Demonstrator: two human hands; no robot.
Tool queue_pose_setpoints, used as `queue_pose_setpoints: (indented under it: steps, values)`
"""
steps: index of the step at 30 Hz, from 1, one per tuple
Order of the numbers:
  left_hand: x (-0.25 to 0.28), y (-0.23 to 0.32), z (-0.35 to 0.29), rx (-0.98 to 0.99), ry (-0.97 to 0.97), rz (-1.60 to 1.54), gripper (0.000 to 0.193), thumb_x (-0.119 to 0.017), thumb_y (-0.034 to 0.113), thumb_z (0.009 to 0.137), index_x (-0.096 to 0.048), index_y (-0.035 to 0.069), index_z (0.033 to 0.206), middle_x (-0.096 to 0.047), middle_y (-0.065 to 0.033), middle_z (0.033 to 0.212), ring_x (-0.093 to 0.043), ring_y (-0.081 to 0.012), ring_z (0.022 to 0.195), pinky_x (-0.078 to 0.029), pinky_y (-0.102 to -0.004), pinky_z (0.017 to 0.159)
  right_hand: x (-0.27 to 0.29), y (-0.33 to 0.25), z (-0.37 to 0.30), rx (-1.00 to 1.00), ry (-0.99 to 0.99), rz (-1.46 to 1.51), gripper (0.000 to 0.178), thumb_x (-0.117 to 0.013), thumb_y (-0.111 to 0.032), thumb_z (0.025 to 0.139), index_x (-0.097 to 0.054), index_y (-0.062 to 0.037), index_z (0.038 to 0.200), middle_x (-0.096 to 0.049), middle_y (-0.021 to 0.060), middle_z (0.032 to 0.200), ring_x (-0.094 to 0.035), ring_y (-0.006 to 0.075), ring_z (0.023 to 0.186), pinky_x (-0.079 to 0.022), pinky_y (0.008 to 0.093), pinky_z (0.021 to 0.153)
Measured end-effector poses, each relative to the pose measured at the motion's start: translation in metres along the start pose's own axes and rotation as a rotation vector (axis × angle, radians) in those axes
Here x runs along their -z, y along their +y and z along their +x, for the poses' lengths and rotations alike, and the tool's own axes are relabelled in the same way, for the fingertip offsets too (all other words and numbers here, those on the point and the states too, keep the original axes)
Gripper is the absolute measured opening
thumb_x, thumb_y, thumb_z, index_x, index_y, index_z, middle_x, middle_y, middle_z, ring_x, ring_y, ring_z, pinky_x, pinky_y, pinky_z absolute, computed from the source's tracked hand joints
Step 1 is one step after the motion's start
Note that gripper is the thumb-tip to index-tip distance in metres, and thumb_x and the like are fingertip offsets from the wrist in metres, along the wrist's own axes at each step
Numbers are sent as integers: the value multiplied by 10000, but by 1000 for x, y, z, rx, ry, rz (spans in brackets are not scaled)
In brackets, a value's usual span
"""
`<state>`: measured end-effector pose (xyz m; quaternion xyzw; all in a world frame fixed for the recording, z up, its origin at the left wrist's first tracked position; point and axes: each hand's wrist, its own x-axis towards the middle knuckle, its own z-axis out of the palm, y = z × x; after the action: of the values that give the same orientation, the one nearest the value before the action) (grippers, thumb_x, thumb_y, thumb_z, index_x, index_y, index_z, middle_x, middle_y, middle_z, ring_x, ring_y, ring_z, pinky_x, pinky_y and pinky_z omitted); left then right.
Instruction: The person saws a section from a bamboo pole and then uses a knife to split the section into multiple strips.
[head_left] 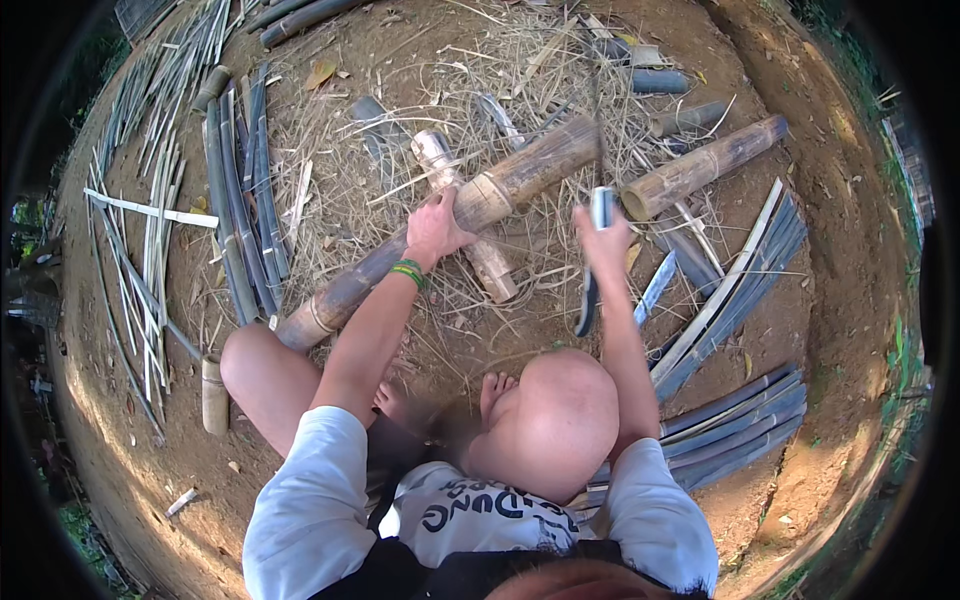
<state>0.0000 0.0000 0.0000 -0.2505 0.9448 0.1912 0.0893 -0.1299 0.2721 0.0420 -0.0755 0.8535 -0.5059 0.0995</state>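
A thick bamboo pole (525, 178) lies slantwise on the ground before me, its near end beside my left knee. It rests across a shorter bamboo piece (490, 268) that serves as a support under it. My left hand (437, 228) is wrapped over the pole near this crossing. In my right hand (606, 242) is a handsaw (602, 204) with a dark curved handle, gripped in closed fingers. Its thin blade points away from me, at the pole's far right end; whether the teeth touch the bamboo I cannot tell.
Another bamboo section (705, 167) lies to the right. Split bamboo strips (735, 290) are bundled near my right arm, with more dark strips (735, 425) below. Long thin slats (155, 250) and split lengths (232, 210) cover the left. Dry shavings (370, 200) litter the soil.
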Motion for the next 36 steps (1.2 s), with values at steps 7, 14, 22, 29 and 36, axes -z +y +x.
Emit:
queue_pose_setpoints:
  steps: [7,14,22,29,36]
  values:
    - [17,-35,19,-150,-85,-181,1032,-927,612,566,-619,60,1382,-736,-227,1241,-697,-391,1193,-558,-452,1035,98,-2,7,344,350,-289,381,-779,-296,962,-716,59,1085,-696,196,972,-703,297,904,-530,450,843]
    - [-22,-27,-5,-123,366,-167,753,-849,479,781,-627,156,1424,-665,-182,1386,-652,-375,1258,-450,-567,1115,80,10,-78,-3,37,117,251,-728,-254,1018,-702,-5,1032,-617,-5,729,-550,64,642,-434,268,574]
    - [-19,-47,20,-94,342,-149,680,-632,599,900,-629,175,1431,-735,-212,1238,-715,-432,1106,-564,-522,974,21,40,-134,-113,-240,391,288,-660,-319,1067,-646,-36,1115,-513,-48,665,-463,57,553,-352,257,498]
    - [-9,-63,56,-40,116,-131,662,-532,643,949,-591,232,1464,-732,-222,1274,-694,-417,1189,-540,-510,1032,3,68,-153,-76,-265,484,363,-644,-287,1065,-578,-20,1301,-531,-23,729,-486,71,602,-381,263,535]
    - [-16,-97,81,-140,96,-36,551,-458,585,1021,-643,223,1394,-696,-148,1359,-665,-417,1200,-530,-490,1028,-1,64,-160,-79,-310,394,318,-632,-276,1071,-617,-14,1251,-554,-13,714,-509,67,614,-406,258,553]
